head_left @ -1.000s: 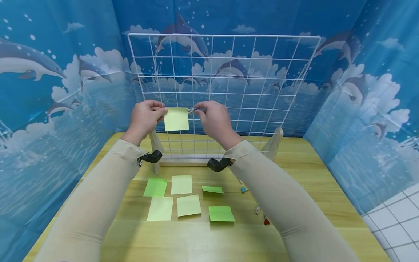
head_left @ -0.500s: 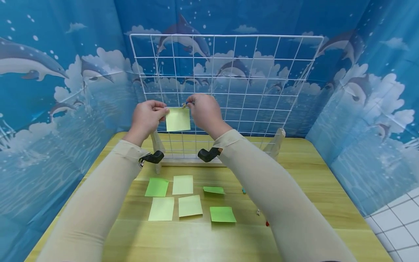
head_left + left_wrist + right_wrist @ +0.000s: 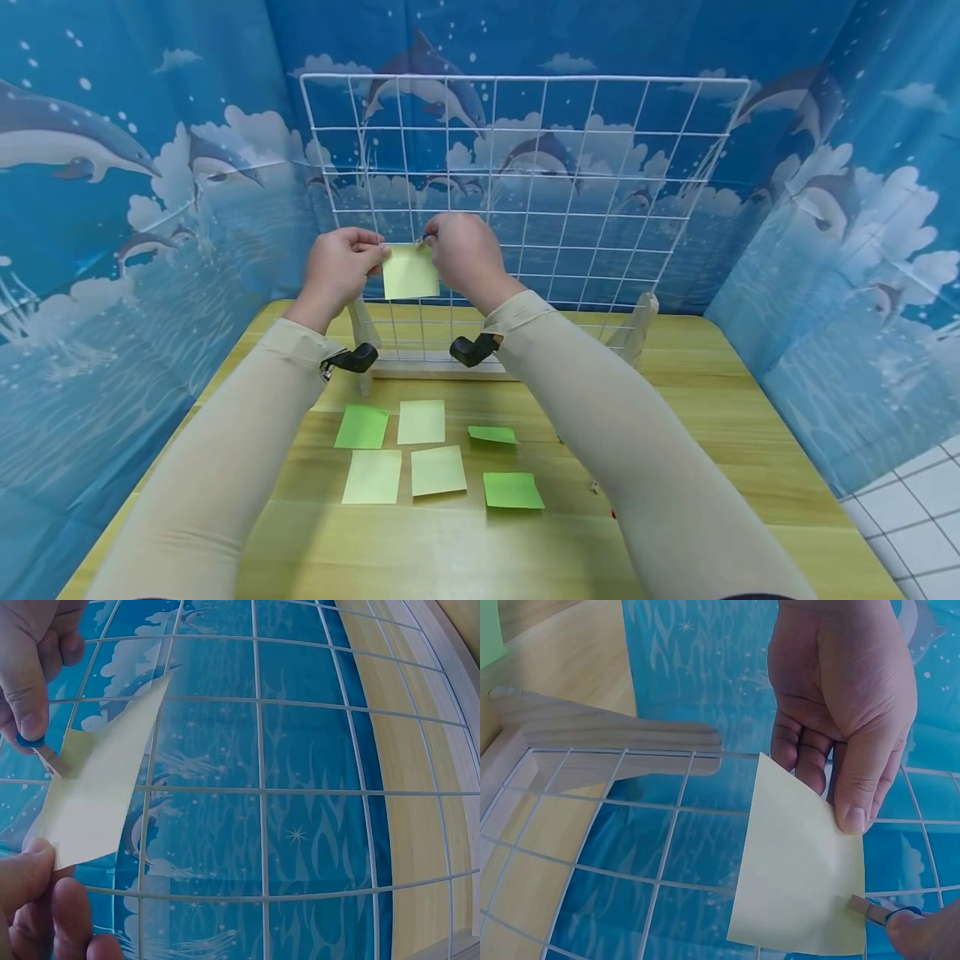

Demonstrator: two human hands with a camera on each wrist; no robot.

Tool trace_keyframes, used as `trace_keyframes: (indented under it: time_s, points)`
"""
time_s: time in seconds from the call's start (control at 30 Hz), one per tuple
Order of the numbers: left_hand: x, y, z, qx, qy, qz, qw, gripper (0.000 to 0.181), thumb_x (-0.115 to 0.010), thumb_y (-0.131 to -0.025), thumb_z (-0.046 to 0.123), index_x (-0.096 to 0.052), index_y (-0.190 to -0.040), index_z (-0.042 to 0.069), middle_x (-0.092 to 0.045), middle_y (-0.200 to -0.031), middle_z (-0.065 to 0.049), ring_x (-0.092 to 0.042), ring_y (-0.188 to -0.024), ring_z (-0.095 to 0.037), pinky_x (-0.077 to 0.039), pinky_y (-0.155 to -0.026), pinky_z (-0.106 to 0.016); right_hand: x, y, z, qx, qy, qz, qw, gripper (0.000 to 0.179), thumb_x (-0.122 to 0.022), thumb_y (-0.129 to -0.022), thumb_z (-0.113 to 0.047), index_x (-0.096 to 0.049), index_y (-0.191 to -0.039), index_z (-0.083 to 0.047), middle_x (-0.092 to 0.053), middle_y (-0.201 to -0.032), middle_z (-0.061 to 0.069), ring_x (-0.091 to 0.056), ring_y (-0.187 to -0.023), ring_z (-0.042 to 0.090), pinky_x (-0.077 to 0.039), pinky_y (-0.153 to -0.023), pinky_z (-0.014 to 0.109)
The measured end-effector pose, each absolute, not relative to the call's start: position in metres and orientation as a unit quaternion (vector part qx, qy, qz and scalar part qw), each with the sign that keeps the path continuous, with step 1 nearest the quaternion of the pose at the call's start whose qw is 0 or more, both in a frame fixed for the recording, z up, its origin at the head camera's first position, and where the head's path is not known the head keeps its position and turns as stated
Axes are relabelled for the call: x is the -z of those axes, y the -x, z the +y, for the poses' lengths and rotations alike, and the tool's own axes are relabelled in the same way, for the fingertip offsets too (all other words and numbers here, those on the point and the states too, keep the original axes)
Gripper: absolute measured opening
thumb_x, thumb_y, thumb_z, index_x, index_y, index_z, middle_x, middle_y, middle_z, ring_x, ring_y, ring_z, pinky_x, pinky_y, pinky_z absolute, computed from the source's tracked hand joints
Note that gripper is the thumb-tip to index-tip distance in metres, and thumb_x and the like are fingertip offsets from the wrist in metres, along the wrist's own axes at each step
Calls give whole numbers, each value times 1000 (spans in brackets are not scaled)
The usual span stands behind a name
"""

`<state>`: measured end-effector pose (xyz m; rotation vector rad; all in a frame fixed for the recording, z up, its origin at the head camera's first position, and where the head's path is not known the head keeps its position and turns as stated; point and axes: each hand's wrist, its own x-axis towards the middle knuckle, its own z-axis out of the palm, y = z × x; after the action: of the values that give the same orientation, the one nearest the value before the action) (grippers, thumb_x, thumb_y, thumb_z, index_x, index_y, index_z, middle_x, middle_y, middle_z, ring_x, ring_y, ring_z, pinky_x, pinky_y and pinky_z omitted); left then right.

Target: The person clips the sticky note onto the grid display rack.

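A pale yellow sticky note point(image 3: 411, 273) lies against the white wire grid point(image 3: 555, 175), left of its middle. My left hand point(image 3: 339, 271) pinches the note's upper left corner between thumb and fingers. At the note's upper right edge my right hand point(image 3: 468, 257) pinches a small wooden clothespin point(image 3: 860, 904) with a blue decoration. In the left wrist view the clothespin's tip point(image 3: 54, 763) overlaps the note's edge. The right hand hides most of the clothespin in the head view.
Several pale yellow and green sticky notes point(image 3: 513, 490) lie on the wooden table point(image 3: 420, 550). Small clothespins point(image 3: 595, 487) lie partly hidden by the right sleeve. Wooden feet point(image 3: 640, 325) hold the grid upright. A blue dolphin curtain point(image 3: 150, 250) surrounds the table.
My right hand has moved left and slightly up, bringing the clothespin from beside the note to its upper right edge. The left hand keeps its hold on the note.
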<state>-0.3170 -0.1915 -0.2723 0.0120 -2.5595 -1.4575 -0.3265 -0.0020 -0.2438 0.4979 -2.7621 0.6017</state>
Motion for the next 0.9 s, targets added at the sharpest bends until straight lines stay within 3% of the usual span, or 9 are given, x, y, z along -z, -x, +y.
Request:
trace_keyframes:
  time_s: [0.5,0.9]
  points:
    - [275,319,-190,481,-6,-870,103,32,-66,-105,34,-71,-128,11,-76,-119,-9,-73,-93,-21,-60,-77,-30,242,327,-6,-165,-173,-962,132,31,-53,-112,-21,-72,-135,-16,-76,-127,2,-71,-100,16,-63,-86,29]
    - [274,319,-192,481,3,-870,107,32,-65,-106,33,-70,-129,10,-76,-119,-10,-71,-92,-20,-59,-77,-30,246,327,-4,-149,-196,-958,146,35,-47,-114,-23,-68,-142,-19,-73,-132,3,-70,-107,19,-62,-88,32]
